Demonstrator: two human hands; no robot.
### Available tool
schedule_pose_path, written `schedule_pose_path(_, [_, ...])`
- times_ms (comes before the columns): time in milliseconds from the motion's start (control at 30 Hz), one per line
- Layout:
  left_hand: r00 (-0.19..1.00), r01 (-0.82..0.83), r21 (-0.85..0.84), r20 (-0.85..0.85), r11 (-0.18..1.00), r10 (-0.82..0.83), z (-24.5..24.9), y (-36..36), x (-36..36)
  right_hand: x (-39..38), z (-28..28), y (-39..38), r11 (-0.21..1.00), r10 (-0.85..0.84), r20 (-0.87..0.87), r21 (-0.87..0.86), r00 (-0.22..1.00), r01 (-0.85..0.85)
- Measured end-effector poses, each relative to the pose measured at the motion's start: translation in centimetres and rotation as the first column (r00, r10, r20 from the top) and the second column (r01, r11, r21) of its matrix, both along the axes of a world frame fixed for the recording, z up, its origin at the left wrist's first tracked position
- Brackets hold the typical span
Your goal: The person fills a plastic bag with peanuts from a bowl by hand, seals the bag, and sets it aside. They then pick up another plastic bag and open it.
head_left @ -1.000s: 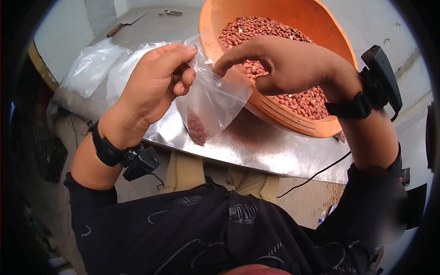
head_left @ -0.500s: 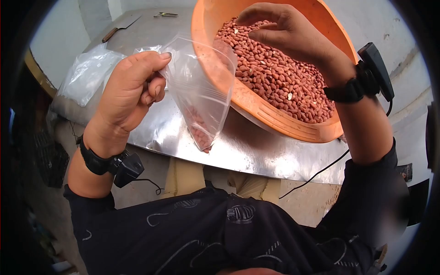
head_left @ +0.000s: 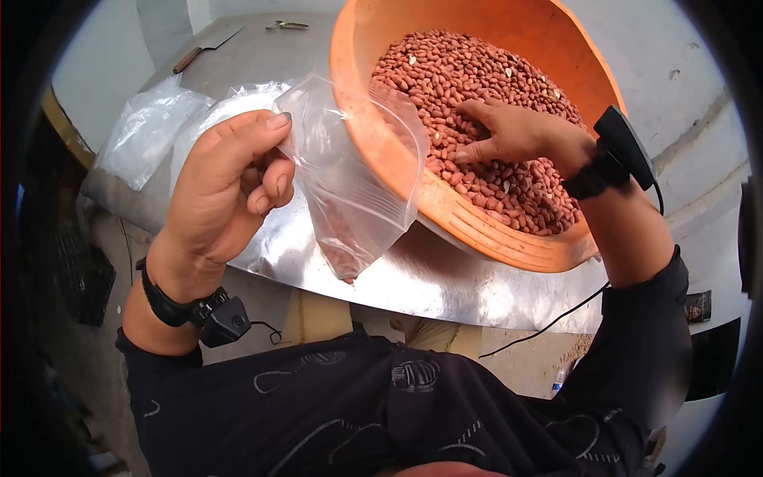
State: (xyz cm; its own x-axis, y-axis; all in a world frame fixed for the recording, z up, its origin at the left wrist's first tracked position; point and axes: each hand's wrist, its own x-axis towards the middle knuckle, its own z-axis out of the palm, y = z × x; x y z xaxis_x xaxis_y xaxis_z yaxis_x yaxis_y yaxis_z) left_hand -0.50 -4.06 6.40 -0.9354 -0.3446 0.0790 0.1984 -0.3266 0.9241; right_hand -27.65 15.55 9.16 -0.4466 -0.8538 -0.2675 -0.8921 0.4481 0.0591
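Note:
My left hand (head_left: pixel 226 175) pinches the upper edge of a clear plastic zip bag (head_left: pixel 354 187) between thumb and fingers. The bag hangs with its mouth spread against the basin's near-left side, and a few reddish peanuts show in its bottom corner. An orange basin (head_left: pixel 501 242), tilted toward me, holds a large heap of red-skinned peanuts (head_left: pixel 453 67). Inside it, my right hand (head_left: pixel 520 133) rests on the heap with thumb and fingers apart, the fingertips partly sunk among the peanuts.
Clear plastic bags (head_left: pixel 147 131) lie on the metal table (head_left: pixel 278 63) at the left. Farther back are a wooden-handled knife (head_left: pixel 191 57) and a small metal tool (head_left: pixel 288 25). A black cable (head_left: pixel 548 323) runs from my right wrist device past the table's near edge.
My right hand has come down from above the basin into the peanuts. The bag, still in my left hand, now opens wider near the rim.

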Motion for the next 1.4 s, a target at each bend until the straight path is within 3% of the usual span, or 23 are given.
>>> schedule_pose_path(233, [0.998,0.043,0.007,-0.038,0.999,-0.043,-0.1,-0.1,0.3,0.7,-1.4,0.9,0.953,0.158,0.072,-0.273,0.985,-0.133])
schedule_pose_path(333, [0.998,0.052,0.002,-0.035,0.999,-0.052,-0.1,0.1,0.4,0.8,-0.1,0.8,0.965,-0.009,0.071,-0.259,0.997,0.027])
schedule_pose_path(367, [0.997,0.066,0.001,-0.036,0.998,-0.066,-0.1,0.2,0.3,0.5,0.2,0.8,0.939,-0.047,0.249,-0.321,0.967,0.128])
schedule_pose_path(400, [0.996,0.080,-0.001,-0.038,0.997,-0.080,0.0,0.3,0.3,0.2,0.7,0.6,0.928,0.117,0.029,-0.359,0.993,-0.099])
schedule_pose_path(467, [0.996,0.087,-0.008,-0.037,0.996,-0.087,0.0,0.6,0.3,0.1,2.1,0.3,0.876,0.131,0.116,-0.479,0.985,-0.060])
schedule_pose_path(500, [0.995,0.090,-0.013,-0.038,0.996,-0.090,0.1,0.7,0.3,1.7,3.9,-0.4,0.885,0.043,0.331,-0.451,0.943,0.118])
schedule_pose_path(567, [0.996,0.082,-0.008,-0.033,0.997,-0.083,0.2,0.9,0.2,4.2,6.1,-1.6,0.817,0.148,0.461,-0.555,0.875,0.155])
schedule_pose_path(600, [0.996,0.079,-0.006,-0.028,0.997,-0.079,0.2,0.9,0.2,5.8,7.2,-2.3,0.786,0.219,0.513,-0.597,0.830,0.162])
schedule_pose_path(700, [0.995,0.092,0.010,-0.037,0.996,-0.091,0.1,1.0,-0.1,10.2,9.1,-4.3,0.836,0.295,0.745,-0.504,0.598,0.216])
schedule_pose_path(800, [0.998,0.055,-0.018,-0.020,0.998,-0.055,0.2,1.5,-0.2,12.3,6.8,-5.9,0.862,0.316,0.649,-0.500,0.693,0.076])
schedule_pose_path(900, [0.994,0.093,0.034,-0.052,0.995,-0.092,0.0,1.1,-0.1,13.5,6.1,-6.3,0.925,0.229,0.536,-0.381,0.812,-0.010])
schedule_pose_path(1167, [0.994,0.089,0.004,-0.058,0.996,-0.088,0.1,1.1,-0.3,12.4,6.0,-5.2,0.903,0.323,0.416,-0.404,0.850,-0.145])
schedule_pose_path(1267, [0.993,0.097,0.012,-0.063,0.995,-0.096,-0.1,1.0,-0.5,11.2,7.2,-3.9,0.882,0.327,0.456,-0.462,0.828,-0.094])
schedule_pose_path(1300, [0.993,0.097,0.016,-0.066,0.995,-0.096,-0.1,1.0,-0.5,8.0,7.2,-3.1,0.853,0.237,0.494,-0.518,0.836,0.064])
schedule_pose_path(1333, [0.993,0.095,0.019,-0.072,0.995,-0.093,-0.1,1.1,-0.5,6.5,7.3,-2.1,0.842,0.179,0.465,-0.528,0.867,0.110])
schedule_pose_path(1400, [0.993,0.090,0.023,-0.079,0.996,-0.088,-0.3,1.2,-0.4,1.9,6.9,-0.9,0.936,-0.085,0.330,-0.298,0.940,0.189])
